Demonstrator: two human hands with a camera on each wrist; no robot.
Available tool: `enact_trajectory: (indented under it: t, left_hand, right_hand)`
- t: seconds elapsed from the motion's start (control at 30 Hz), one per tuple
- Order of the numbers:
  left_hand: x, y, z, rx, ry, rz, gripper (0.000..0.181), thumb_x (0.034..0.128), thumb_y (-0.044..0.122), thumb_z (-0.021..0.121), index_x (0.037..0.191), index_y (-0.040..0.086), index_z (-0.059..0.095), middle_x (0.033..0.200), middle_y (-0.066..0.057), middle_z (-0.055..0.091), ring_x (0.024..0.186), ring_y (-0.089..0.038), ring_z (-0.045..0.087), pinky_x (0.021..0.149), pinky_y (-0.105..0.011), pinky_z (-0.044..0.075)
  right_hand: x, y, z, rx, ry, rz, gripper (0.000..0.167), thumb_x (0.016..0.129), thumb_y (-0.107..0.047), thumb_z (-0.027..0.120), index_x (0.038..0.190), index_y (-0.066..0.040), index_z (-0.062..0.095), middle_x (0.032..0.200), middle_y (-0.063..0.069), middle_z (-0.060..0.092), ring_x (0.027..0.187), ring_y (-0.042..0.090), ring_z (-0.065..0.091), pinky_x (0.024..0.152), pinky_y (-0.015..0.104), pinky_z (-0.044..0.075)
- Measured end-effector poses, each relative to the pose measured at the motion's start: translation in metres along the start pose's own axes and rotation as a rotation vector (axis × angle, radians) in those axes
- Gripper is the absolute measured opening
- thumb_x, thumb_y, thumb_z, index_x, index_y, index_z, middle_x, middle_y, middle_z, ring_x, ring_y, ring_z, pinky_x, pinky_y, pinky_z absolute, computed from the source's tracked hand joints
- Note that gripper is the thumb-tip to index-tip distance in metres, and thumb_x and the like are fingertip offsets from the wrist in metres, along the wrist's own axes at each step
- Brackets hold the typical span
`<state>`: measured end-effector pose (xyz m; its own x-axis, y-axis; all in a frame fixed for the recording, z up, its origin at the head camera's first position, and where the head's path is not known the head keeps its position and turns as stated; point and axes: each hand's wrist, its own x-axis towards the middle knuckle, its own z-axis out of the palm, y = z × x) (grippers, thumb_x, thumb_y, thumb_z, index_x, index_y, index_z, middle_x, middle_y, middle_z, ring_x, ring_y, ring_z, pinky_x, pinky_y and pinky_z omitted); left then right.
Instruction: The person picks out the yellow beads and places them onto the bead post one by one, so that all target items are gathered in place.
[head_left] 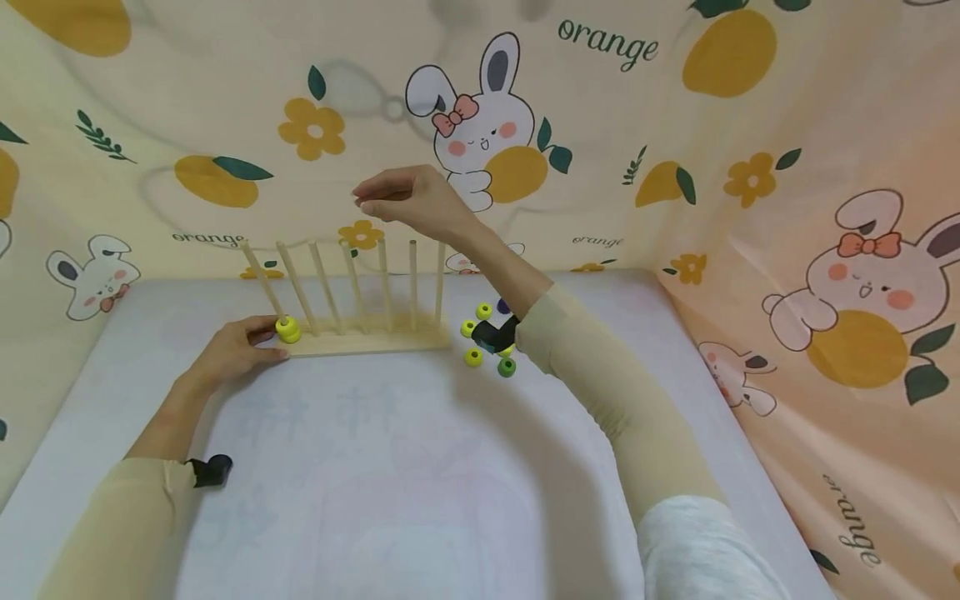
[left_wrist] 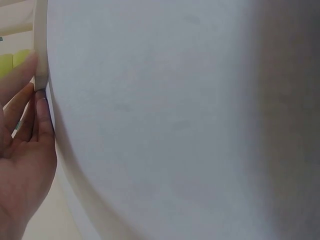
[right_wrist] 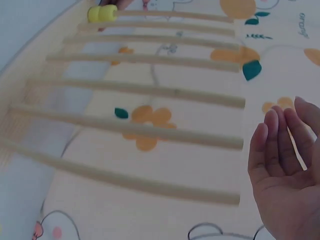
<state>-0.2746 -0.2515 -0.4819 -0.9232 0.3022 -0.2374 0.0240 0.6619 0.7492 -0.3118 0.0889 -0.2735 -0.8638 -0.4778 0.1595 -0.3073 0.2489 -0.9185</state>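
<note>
My left hand (head_left: 232,354) grips the left end of a wooden peg rack (head_left: 375,342), thumb at the front edge and fingers behind. Two yellow beads (head_left: 288,330) sit stacked at the bottom of the leftmost peg, right beside that hand. In the left wrist view the fingertips touch the end of the base. My right hand (head_left: 423,200) is raised above the peg tops, its fingers gently bent and its thumb close to them. No object shows in its palm or at its fingertips in the right wrist view (right_wrist: 285,165).
Right of the rack lie several loose beads: yellow ones (head_left: 473,357), a green one (head_left: 507,367) and a purple one (head_left: 503,306). My right forearm partly covers this group. Upright pegs (head_left: 386,287) line the base. A patterned cloth (head_left: 600,167) hangs behind the white table (head_left: 360,467).
</note>
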Motion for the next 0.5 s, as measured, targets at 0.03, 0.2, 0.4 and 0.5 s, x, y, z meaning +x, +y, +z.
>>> enact_trajectory:
  t: [0.03,0.2,0.4,0.5]
  left_hand:
    - [0.0,0.0,0.0,-0.001,0.0,0.0,0.08,0.0875,0.025,0.078,0.149,-0.006,0.036,0.15,-0.03,0.039,0.137,-0.047,0.038,0.114,-0.059,0.029]
    - [0.001,0.0,0.0,-0.004,-0.004,0.003,0.079,0.0879,0.024,0.077,0.149,-0.006,0.036,0.15,-0.03,0.038,0.137,-0.047,0.038,0.114,-0.058,0.031]
    - [0.001,0.001,0.0,-0.003,-0.002,-0.005,0.08,0.088,0.024,0.077,0.149,-0.006,0.035,0.151,-0.03,0.036,0.137,-0.047,0.037,0.114,-0.057,0.031]
    - [0.0,0.001,0.0,-0.008,0.0,0.012,0.08,0.088,0.022,0.077,0.148,-0.008,0.035,0.15,-0.031,0.037,0.136,-0.048,0.039,0.113,-0.057,0.032]
  right_hand:
    - [-0.003,0.001,-0.003,0.005,0.007,-0.001,0.029,0.092,-0.013,0.072,0.118,-0.001,0.07,0.109,0.005,0.073,0.1,0.02,0.068,0.089,0.027,0.055]
    - [-0.016,0.008,-0.018,-0.017,0.025,-0.026,0.031,0.092,-0.015,0.072,0.119,-0.001,0.07,0.11,0.006,0.073,0.102,0.023,0.068,0.09,0.028,0.055]
    - [-0.031,0.015,-0.034,-0.04,0.042,-0.066,0.03,0.092,-0.015,0.072,0.118,-0.001,0.07,0.109,0.006,0.072,0.103,0.025,0.068,0.091,0.03,0.055]
    - [-0.04,0.02,-0.042,-0.042,0.056,-0.068,0.029,0.093,-0.015,0.071,0.119,0.0,0.07,0.11,0.006,0.072,0.102,0.024,0.068,0.092,0.032,0.056]
